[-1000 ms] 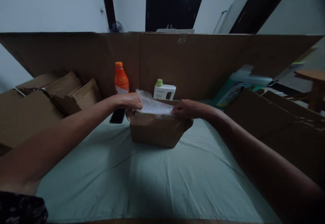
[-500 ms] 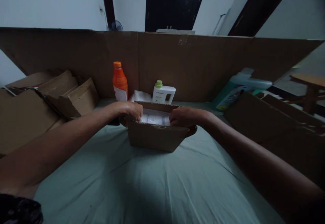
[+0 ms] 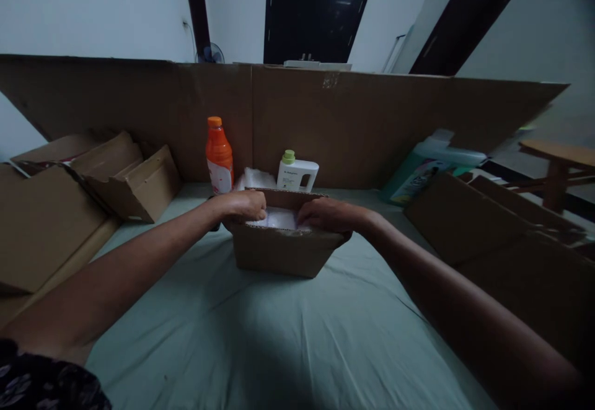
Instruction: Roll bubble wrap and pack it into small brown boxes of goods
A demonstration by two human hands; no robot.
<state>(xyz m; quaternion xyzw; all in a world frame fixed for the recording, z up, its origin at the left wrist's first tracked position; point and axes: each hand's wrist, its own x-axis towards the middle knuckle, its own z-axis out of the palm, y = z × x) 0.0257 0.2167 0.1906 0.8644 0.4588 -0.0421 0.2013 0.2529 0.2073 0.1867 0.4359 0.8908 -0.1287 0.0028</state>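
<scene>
An open cardboard box (image 3: 279, 252) stands upright on the green sheet (image 3: 260, 323) in front of me. White, translucent bubble wrap (image 3: 281, 218) fills its opening. My left hand (image 3: 248, 204) reaches over the box's left side, fingers closed and turned down onto the wrap. From the right side my right hand (image 3: 320, 213) dips into the box, its curled fingers on the right end of the wrap. What lies under the wrap is hidden.
Behind the box stand an orange bottle (image 3: 219, 156) and a white jug with a green cap (image 3: 297, 173), with more bubble wrap (image 3: 257, 178) between them. Cardboard boxes (image 3: 144, 181) sit at left; a teal jug (image 3: 423, 168) leans at right. A cardboard panel (image 3: 353, 125) spans the back.
Both hands have shifted slightly inward over the bubble wrap, so less of it shows between them. The box stays in place; the view has tilted and shifted a little.
</scene>
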